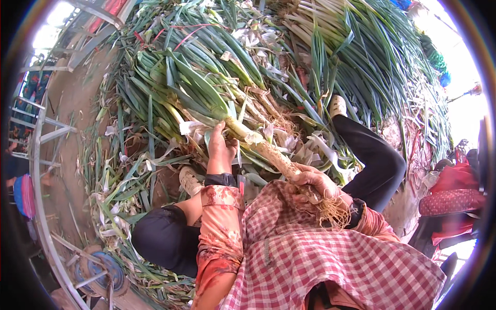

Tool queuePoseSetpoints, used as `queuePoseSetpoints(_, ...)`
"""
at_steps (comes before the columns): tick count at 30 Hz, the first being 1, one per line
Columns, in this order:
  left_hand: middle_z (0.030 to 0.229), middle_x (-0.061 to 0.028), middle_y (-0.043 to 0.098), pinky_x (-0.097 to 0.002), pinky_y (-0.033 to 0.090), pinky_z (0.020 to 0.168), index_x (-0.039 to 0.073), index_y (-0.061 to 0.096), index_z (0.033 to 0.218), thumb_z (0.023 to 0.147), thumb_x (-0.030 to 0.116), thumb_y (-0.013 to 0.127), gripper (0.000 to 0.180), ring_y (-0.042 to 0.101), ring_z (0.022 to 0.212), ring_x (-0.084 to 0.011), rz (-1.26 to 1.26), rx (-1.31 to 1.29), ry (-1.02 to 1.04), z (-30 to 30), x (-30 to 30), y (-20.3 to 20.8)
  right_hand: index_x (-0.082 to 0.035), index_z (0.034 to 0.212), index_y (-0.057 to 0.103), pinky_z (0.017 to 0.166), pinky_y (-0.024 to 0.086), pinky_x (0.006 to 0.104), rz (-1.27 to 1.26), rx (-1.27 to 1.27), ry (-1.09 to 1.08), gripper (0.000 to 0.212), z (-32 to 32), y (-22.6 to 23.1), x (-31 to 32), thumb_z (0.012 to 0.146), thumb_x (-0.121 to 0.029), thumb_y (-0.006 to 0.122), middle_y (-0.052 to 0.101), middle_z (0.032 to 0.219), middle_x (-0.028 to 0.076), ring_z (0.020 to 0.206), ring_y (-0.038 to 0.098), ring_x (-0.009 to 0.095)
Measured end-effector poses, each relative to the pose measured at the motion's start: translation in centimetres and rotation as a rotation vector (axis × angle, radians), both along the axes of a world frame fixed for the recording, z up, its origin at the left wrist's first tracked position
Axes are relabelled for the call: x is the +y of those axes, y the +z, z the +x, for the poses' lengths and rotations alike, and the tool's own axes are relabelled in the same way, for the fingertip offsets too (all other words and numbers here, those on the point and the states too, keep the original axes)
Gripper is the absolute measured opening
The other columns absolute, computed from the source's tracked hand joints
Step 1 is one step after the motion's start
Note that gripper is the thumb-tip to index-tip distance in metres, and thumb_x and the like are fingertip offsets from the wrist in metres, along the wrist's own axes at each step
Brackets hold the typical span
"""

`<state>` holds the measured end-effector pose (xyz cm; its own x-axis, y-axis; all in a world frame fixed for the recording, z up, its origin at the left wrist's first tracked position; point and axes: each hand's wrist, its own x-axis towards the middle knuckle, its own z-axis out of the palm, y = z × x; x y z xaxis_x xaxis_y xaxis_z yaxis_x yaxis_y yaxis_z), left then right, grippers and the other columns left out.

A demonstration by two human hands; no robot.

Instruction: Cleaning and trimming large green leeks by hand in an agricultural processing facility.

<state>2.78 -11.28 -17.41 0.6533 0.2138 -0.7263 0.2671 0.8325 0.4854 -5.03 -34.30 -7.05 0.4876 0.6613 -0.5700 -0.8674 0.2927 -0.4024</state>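
A long, thick green onion (274,155) lies slantwise across my lap, its leaves toward the far left and its pale, soil-marked stem toward me. My left hand (222,150) is closed at the upper stem, thumb against it where the leaves begin; some fingers are hidden. My right hand (318,188) wraps round the root end, and a tuft of stringy roots (333,212) hangs out below it. Loose, papery peeled skin (253,137) clings to the stem. Just beyond my hands lies a heap of rooted green onions (201,57).
Cleaner green onions with white stems (356,46) are piled at the far right. Leaf scraps (124,206) litter the ground around my feet. A metal frame (39,155) stands at left beside a blue wheel (98,274). Red cloth-like items (454,191) lie at right.
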Motion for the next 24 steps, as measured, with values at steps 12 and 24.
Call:
queuePoseSetpoints(12, 0.063, -0.0035, 0.047, -0.0206, 0.031, 0.034, 0.009, 0.046, 0.078, 0.079, 0.022, 0.049, 0.013, 0.041, 0.042, -0.0101, 0.008, -0.079, -0.241, -4.3, -3.2, 0.0, -0.005, 0.098, 0.042, 0.037, 0.039, 0.0229, 0.018, -0.052, -0.153, 0.024, 1.5, -2.3, 1.2, 0.075, -0.006, 0.047, 0.05, 0.072, 0.009, 0.048, 0.049, 0.013)
queuePoseSetpoints(24, 0.083, -0.0254, 0.057, -0.0379, 0.046, 0.061, -0.002, 0.058, 0.09, 0.082, 0.037, 0.043, 0.043, 0.058, 0.069, -0.0352, 1.026, 0.139, -1.366, -12.7, -4.5, 0.3, 0.001, 0.092, 0.05, 0.044, 0.045, 0.0209, -0.209, -0.342, -0.023, 0.021, 8.5, -1.4, 1.6, 0.075, -0.01, 0.051, 0.053, 0.073, 0.006, 0.058, 0.054, 0.011)
